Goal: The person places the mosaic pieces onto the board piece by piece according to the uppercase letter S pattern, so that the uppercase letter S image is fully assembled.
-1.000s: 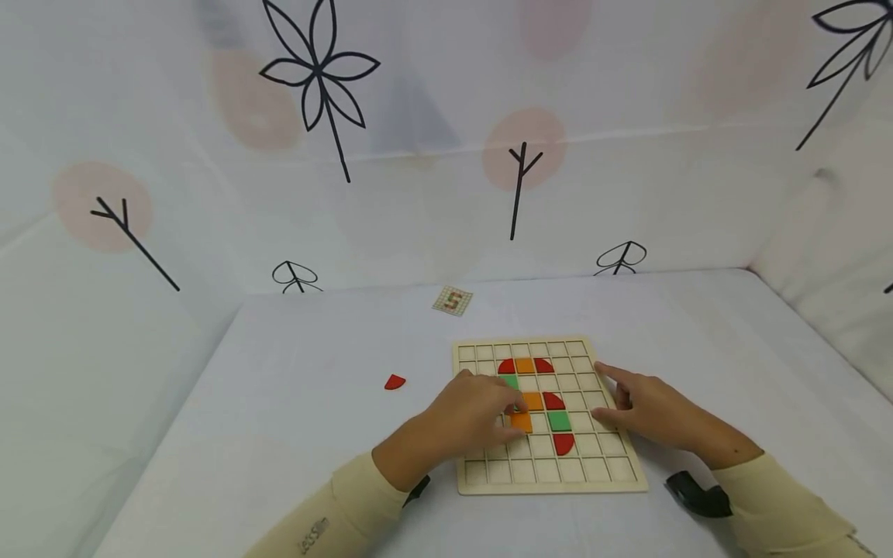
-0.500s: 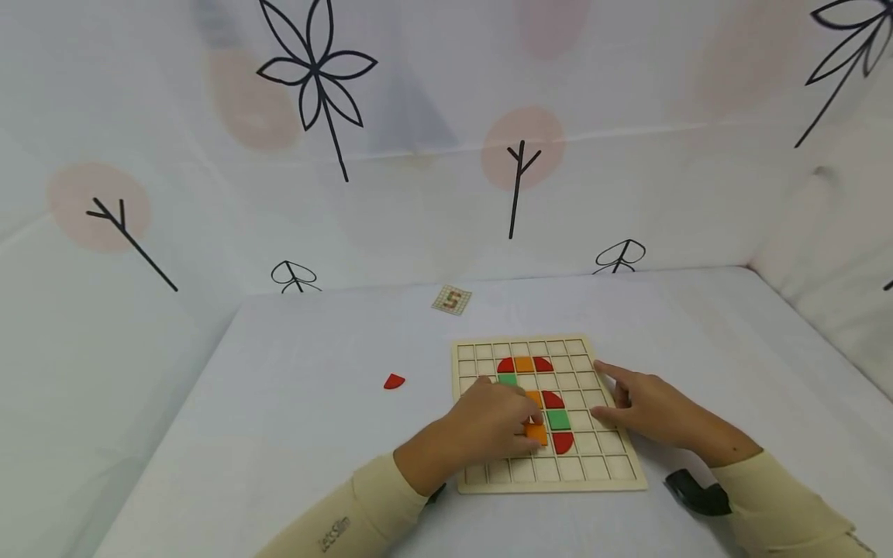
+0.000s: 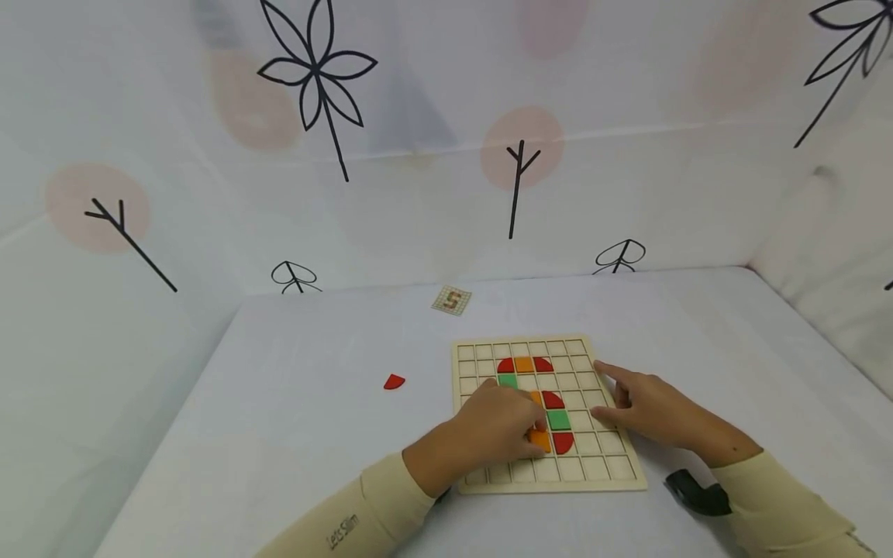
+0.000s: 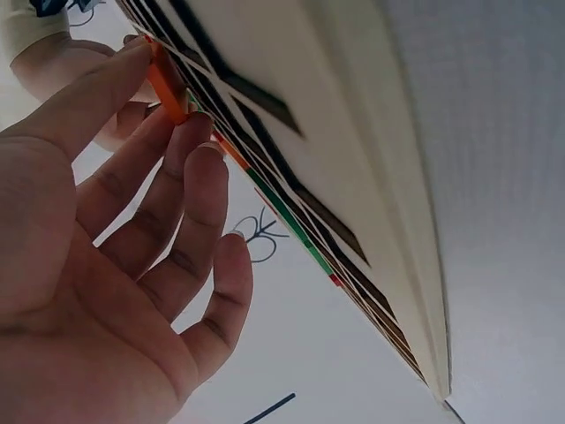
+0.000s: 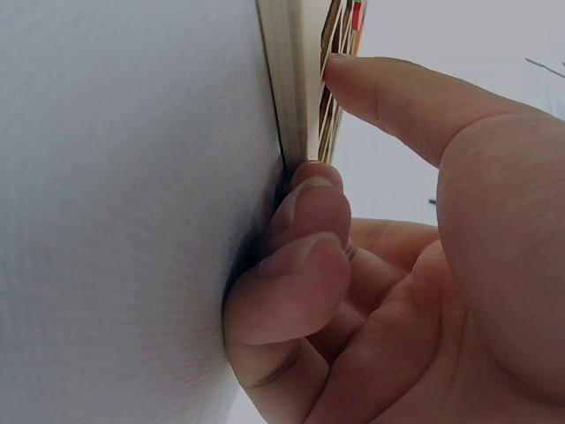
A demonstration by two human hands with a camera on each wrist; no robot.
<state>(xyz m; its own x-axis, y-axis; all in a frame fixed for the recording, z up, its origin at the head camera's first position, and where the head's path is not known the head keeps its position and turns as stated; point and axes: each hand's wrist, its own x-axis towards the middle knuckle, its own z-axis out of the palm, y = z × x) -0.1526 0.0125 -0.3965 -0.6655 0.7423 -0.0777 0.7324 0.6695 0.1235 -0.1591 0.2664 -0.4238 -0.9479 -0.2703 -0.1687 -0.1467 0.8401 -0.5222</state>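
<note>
A pale wooden grid board (image 3: 593, 468) lies on the white table. My left hand (image 3: 491, 426) pinches an orange square tile (image 4: 166, 84) between thumb and fingers, low over the board and left of a red quarter-round tile (image 3: 563, 443). Part of another orange tile is hidden behind this hand. Red, orange and green tiles, among them a green square (image 3: 559, 420), form a curved pattern in the grid. My right hand (image 3: 649, 407) holds the board's right side. In the right wrist view its thumb (image 5: 380, 88) rests on top and curled fingers touch the board's edge.
One loose red quarter-round tile (image 3: 394, 381) lies on the table left of the board. Behind the board is a small card (image 3: 452, 300) with a grid and a coloured S-like figure. White printed cloth (image 3: 418, 209) stands around the table.
The left hand has moved right and slightly nearer across the board, carrying the orange tile to beside the lower red tile. My right hand stays in place on the board.
</note>
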